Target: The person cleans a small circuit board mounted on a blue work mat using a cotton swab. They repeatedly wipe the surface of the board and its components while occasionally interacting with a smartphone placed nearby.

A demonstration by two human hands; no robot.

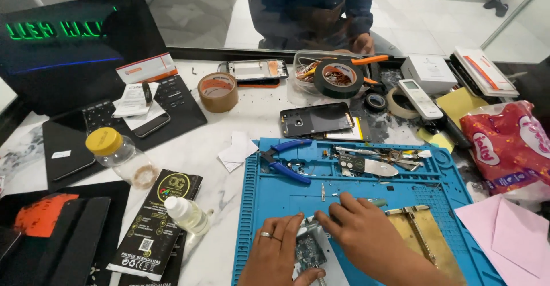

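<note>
At the bottom centre of a cluttered white marble workbench (217,188), seen from above: two bare hands working on a blue silicone repair mat (275,206). Left hand (278,254), ring on one finger, curled around the lower left edge of a small opened device (310,250) showing a dark circuit board, fingers closed lightly against it. Right hand (366,231) reaching across from the right, fingertips (323,217) pressed to the device's top edge; possibly pinching a small part there, though hidden by the fingers, so hard to tell. Farther up the mat, blue-handled pliers (286,160) and a heap of metal tools (372,160). Just beyond the mat, a dark phone back cover (315,118). Left of the mat, a small white dropper bottle (188,214) lying on a black packet (157,223), and a clear jar with a yellow lid (117,154). Near the far edge, a brown tape roll (217,91) and a black tape roll (338,78). Far right, a red snack bag (507,145).
</note>
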